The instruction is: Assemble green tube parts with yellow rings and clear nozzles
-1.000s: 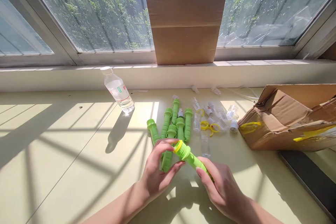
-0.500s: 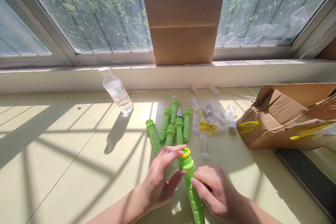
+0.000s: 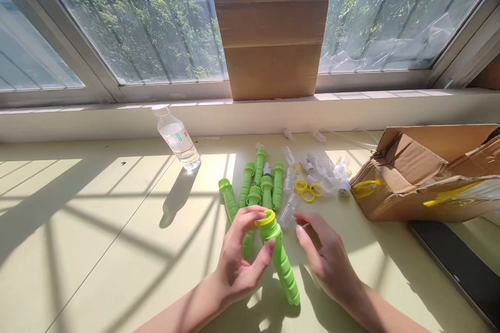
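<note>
My left hand [image 3: 244,255] is closed around the upper part of a green ridged plastic tube [image 3: 286,270] with a threaded neck. A yellow ring [image 3: 266,218] sits at the mouth of this tube, which leans with its lower end toward the right. My right hand [image 3: 328,252] is beside it, thumb and forefinger apart. Its fingertips are at the edge of a clear plastic cap [image 3: 288,210]; whether they touch it I cannot tell. Beyond the left hand lie several similar green tubes [image 3: 246,182].
Several clear caps [image 3: 326,169] and yellow rings [image 3: 308,195] lie right of the tubes. A water bottle [image 3: 178,140] stands at the back left. On the right are an open cardboard box [image 3: 406,203] and a black phone-like slab [image 3: 453,265]. Windows line the back.
My right hand has let go of the green tube and moved up and right. The nearby clear cap has shifted left and tilted. The tube's lower end has risen into view.
</note>
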Motion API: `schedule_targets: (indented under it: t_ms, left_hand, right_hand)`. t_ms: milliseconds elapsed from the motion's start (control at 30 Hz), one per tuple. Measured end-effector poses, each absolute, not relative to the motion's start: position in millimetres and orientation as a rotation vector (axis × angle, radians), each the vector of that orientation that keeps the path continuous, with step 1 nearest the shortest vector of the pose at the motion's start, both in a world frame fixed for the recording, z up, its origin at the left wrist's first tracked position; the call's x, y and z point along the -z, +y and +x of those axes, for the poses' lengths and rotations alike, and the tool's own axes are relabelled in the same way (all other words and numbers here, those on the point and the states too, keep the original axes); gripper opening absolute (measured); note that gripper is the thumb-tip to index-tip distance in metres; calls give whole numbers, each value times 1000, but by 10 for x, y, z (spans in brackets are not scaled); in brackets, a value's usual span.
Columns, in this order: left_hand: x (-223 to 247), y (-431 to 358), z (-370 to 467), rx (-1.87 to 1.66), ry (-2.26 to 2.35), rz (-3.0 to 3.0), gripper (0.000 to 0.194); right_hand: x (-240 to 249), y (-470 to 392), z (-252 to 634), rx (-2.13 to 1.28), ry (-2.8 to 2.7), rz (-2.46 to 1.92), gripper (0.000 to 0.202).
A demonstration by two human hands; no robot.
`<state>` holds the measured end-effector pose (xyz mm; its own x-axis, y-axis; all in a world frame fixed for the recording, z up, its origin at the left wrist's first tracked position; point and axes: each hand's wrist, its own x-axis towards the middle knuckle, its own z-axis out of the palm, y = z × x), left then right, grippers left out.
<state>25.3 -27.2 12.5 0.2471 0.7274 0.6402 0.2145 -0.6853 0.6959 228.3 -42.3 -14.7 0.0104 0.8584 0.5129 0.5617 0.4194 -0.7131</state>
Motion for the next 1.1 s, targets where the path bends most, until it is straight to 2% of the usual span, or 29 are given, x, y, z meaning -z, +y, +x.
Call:
schedule_targets:
  t_ms: [167, 367, 467, 567, 667, 767, 867, 967, 1100]
  left_hand:
    - [-175, -273, 342, -1376, 873, 1641, 38]
    - [-301, -294, 378, -1012, 798, 1349, 37]
    - [-297, -319, 378, -926, 778, 1339, 36]
    - [-287, -329, 359, -877, 805, 1297, 46]
    - [-344, -326, 317, -652, 851, 1276, 47]
    - [-439, -321, 259, -601, 927, 1469, 38]
    - [-467, -312, 193, -781, 967, 1902, 28]
    - [-386, -287, 132, -1036, 927, 2375, 30]
    - [-212, -239, 87, -1181, 838, 2878, 30]
  right_hand:
    - [100, -493, 2279, -260, -1787, -1057, 31]
    - [28, -539, 2285, -278, -1780, -951, 49]
    - [17, -532, 2294, -317, -1817, -872, 44]
    - [5, -524, 2303, -279, -1772, -871, 31]
    - [-28, -523, 2309, -221, -1762, -839, 25]
    - [-33, -530, 2308, -251, -1780, -790, 26]
    - [31, -540, 2304, -346, -1707, -842, 33]
    - [106, -539, 2304, -473, -1663, -869, 44]
    - [116, -527, 2311, -649, -1739, -844, 46]
